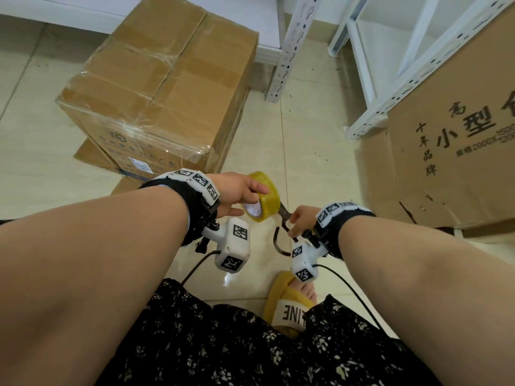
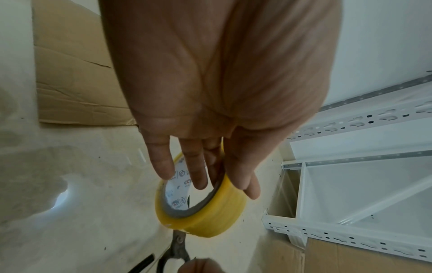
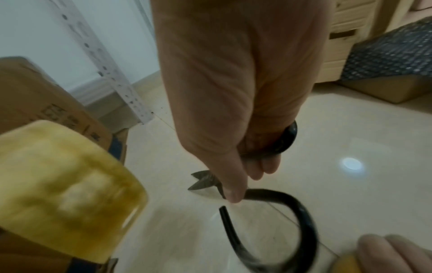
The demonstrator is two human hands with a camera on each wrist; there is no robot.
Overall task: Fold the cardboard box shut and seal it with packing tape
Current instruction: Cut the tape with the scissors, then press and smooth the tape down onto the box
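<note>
The cardboard box (image 1: 158,87) sits on the floor, flaps down and tape across its top, so it looks mostly sealed. The left hand (image 1: 237,195) grips the tape roll (image 1: 263,196). The right hand (image 1: 302,220) grips black scissors (image 3: 268,212) nearby.

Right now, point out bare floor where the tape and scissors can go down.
Bare tile lies between the taped box and the printed cardboard sheet, ahead of both hands. More bare tile lies left of the box. It is crowded by the shelf post and near the slipper.
</note>
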